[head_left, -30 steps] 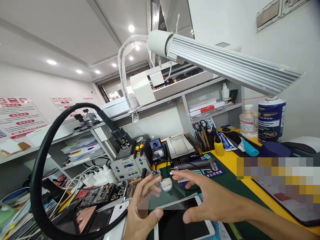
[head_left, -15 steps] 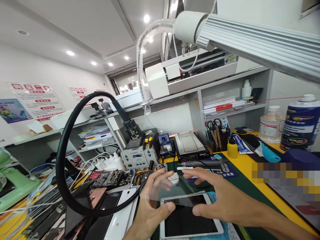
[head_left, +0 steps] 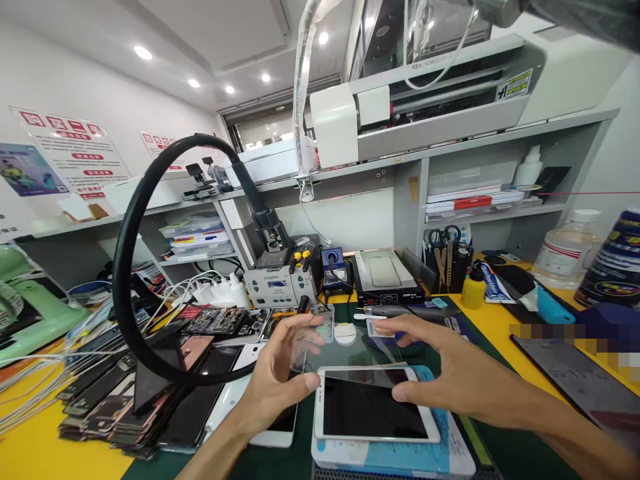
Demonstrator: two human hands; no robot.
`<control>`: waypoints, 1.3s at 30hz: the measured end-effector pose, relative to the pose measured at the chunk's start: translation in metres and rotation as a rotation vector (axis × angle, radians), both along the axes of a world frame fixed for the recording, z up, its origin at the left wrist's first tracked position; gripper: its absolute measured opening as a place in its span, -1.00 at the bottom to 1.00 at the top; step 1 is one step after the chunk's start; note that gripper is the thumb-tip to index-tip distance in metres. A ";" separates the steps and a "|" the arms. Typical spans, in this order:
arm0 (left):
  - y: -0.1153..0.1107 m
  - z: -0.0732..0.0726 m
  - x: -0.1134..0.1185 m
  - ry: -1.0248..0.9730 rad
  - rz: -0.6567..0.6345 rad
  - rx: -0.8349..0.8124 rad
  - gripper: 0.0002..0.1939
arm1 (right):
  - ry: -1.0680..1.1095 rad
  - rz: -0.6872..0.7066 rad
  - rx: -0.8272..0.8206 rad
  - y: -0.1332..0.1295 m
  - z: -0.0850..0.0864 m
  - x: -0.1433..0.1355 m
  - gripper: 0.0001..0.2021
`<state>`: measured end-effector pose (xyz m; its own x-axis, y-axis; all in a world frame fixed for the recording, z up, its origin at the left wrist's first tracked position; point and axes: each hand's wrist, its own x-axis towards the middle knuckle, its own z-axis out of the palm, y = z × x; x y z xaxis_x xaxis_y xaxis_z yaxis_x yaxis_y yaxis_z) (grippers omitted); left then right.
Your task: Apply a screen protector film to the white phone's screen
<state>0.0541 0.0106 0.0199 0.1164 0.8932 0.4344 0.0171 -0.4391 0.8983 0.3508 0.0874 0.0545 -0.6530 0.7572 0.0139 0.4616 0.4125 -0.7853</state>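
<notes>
Between my left hand (head_left: pixel 285 360) and my right hand (head_left: pixel 440 367), a clear screen protector (head_left: pixel 345 357) is held by its opposite edges, tilted above a white tablet (head_left: pixel 375 410). Thumbs are on the near side, fingers behind. The sheet is see-through, so parts of its outline are hard to make out. A small white tab with blue print (head_left: pixel 377 327) shows at my right fingertips. Screen up and dark, the tablet rests on a blue and white box (head_left: pixel 395 457). Just past the sheet sits a small round white item (head_left: pixel 345 333).
Stacked phones and phone parts (head_left: pixel 145 400) lie on the left, beneath a looping black hose (head_left: pixel 125 267). At the back stand a rework station (head_left: pixel 280 287) and a grey-topped device (head_left: pixel 387 277). A yellow bottle (head_left: pixel 473 290) and a dark spray can (head_left: pixel 613 260) are on the right.
The view has shifted, bringing more of the box beneath the tablet into sight. Both hands keep hold of the clear sheet; its angle over the tablet has changed slightly.
</notes>
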 end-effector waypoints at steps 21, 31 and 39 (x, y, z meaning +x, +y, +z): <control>-0.025 0.016 -0.032 0.719 0.149 -0.061 -0.27 | -0.200 0.022 0.254 0.000 -0.017 0.009 -0.27; -0.034 0.007 -0.028 0.928 0.210 -0.048 -0.22 | -0.194 0.054 0.180 -0.004 -0.010 0.009 -0.28; -0.030 -0.011 -0.033 0.987 0.316 0.091 -0.27 | -0.173 0.085 0.079 -0.007 0.005 0.010 -0.22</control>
<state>0.0215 -0.0191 0.0085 0.2232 0.9133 0.3408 0.8527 -0.3523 0.3858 0.3612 0.0808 0.0599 -0.7125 0.7001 -0.0465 0.5473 0.5131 -0.6612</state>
